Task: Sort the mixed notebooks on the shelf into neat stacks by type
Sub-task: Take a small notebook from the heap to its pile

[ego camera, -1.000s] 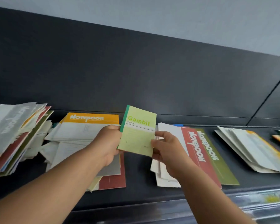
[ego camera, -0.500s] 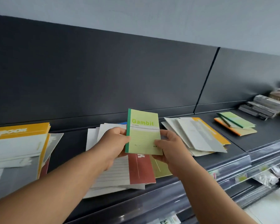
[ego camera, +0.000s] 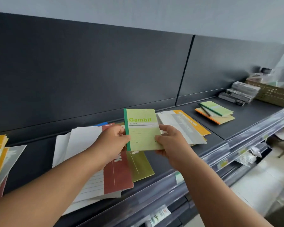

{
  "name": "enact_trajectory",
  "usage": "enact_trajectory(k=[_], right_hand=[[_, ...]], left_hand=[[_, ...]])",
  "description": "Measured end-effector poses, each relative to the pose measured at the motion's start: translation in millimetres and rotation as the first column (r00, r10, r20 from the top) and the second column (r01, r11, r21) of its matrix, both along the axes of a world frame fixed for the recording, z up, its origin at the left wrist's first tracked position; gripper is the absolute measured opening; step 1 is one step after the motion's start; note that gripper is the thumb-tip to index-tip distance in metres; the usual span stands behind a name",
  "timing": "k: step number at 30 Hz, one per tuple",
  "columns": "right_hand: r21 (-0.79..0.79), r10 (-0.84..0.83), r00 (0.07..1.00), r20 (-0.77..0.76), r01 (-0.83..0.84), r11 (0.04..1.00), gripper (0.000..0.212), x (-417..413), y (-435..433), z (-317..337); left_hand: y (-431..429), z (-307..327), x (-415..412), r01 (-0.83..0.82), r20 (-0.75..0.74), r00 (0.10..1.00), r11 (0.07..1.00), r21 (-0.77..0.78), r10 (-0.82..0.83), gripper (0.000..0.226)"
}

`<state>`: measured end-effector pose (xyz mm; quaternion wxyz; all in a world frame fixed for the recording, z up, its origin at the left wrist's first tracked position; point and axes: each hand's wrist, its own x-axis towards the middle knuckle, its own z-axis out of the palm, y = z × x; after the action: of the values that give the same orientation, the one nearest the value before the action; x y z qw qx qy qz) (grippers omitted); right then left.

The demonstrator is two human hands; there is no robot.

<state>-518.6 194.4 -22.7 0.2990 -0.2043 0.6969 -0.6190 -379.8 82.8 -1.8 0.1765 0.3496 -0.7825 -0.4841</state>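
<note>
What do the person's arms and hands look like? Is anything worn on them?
Nothing worn shows. The left forearm and right forearm are bare, no sleeve in view. The left hand and right hand carry no glove, ring, watch or bracelet that I can see.

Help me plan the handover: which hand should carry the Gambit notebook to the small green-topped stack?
Likely right: the right hand grips the Gambit notebook by the edge nearer the small stack, farther right.
</note>
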Motion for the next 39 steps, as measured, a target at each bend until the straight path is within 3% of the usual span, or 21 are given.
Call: enact_trajectory(k=[7,10,14,18,26,29,32,36,39], right_hand=[[0.026,-0.047,0.998,-0.03,0.048,0.998,0.035,-55.0,48.2,6.4],[0.037,-0.084,0.994,-0.063,0.086,0.996,0.034,-106.4,73.1,9.4],[0.074,-0.143,0.985,-0.097,0.151,0.986,0.036,-197.1,105.2,16.3],[0.152,-0.203,0.964,-0.171,0.229,0.961,0.041,-292.0,129.7,16.2],[0.26,-0.158,0.974,-0.163,0.197,0.945,0.045,-390.2,122.4,0.6],[0.308,-0.146,0.962,-0.232,0.215,0.927,0.048,-409.3,116.8,-6.9],[0.416,-0.088,0.897,-0.434,0.286,0.863,0.049,-417.3,113.5,-9.9],[0.567,0.121,0.77,-0.627,0.345,0.748,0.05,-402.9,106.2,-6.2],[0.553,0.237,0.659,-0.714,0.324,0.767,0.05,-378.4,96.5,-2.8]], left_hand=[[28.6,-10.1,-57.8,0.076,0.013,0.997,0.991,-0.108,-0.075,0.007],[45.9,-7.5,-100.3,0.11,0.074,0.993,0.966,-0.235,-0.095,0.021],[62.0,-14.4,-157.0,0.117,0.224,0.975,0.847,-0.519,0.003,0.043],[72.2,-23.8,-204.3,0.167,0.328,0.939,0.701,-0.693,0.1,0.045],[88.6,-23.0,-232.3,0.109,0.343,0.906,0.647,-0.754,0.248,0.048],[94.4,-18.5,-235.0,0.079,0.345,0.892,0.649,-0.757,0.294,0.051],[98.8,-17.2,-234.4,0.062,0.347,0.881,0.65,-0.758,0.321,0.052],[101.3,-16.5,-227.1,0.039,0.365,0.857,0.659,-0.752,0.365,0.054],[102.9,-15.8,-215.4,0.03,0.378,0.838,0.66,-0.751,0.393,0.054]])
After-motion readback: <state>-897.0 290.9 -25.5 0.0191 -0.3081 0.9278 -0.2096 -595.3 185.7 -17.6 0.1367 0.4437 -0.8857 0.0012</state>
